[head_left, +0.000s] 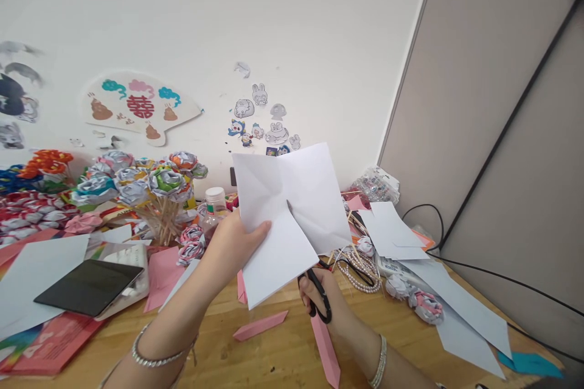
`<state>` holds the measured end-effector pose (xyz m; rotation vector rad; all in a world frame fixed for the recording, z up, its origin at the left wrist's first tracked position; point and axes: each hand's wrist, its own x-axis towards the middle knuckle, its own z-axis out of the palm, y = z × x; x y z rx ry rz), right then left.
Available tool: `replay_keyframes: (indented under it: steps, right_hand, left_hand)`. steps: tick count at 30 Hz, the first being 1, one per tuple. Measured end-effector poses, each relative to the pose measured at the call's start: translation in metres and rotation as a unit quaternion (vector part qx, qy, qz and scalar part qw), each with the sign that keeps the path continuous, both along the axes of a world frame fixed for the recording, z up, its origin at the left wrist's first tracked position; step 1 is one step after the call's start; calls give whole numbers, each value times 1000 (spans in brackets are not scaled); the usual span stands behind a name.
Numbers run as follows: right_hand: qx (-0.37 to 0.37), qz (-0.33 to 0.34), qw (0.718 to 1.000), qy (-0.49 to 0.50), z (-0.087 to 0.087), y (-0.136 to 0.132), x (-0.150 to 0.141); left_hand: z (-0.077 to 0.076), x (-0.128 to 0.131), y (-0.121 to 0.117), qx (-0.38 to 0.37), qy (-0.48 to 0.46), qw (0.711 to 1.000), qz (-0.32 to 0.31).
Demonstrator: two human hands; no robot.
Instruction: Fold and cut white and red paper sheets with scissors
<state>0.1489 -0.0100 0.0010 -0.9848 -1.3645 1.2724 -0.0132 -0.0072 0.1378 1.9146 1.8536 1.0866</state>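
"Where is the white sheet (280,249)?"

"Up in the air over the wooden table (219,355), creased and angled, held between both hands"

"And how do the hands stand?"

"The left hand (244,240) is closed on the sheet's left side, thumb flat on the front, its other fingers hidden. The right hand (323,295) is curled round the black handles of the scissors (325,304), and a blade tip shows near the sheet's middle. How far apart the blades are, I can't tell"

"What's on the wood below?"

"Bare grain with two folded pink strips (261,325). Paper flowers (166,182) crowd the back left, a dark tablet (89,285) lies nearer, tilted on other things, and pearly beads (358,273) and loose white papers (465,304) spread out on the right"

"And the room?"

"A pale wall (283,18) behind, bearing a fan-shaped cutout (139,106) and little cartoon cutouts (260,94); a grey-beige panel (497,103) closes off the right side"
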Motion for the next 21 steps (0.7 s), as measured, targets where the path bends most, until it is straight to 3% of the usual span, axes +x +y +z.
replay_keyframes:
  steps: [21]
  right_hand:
    - [-26,-28,999,5,-1,1,-1]
  left_hand:
    - [-6,6,1,14,11,999,-35]
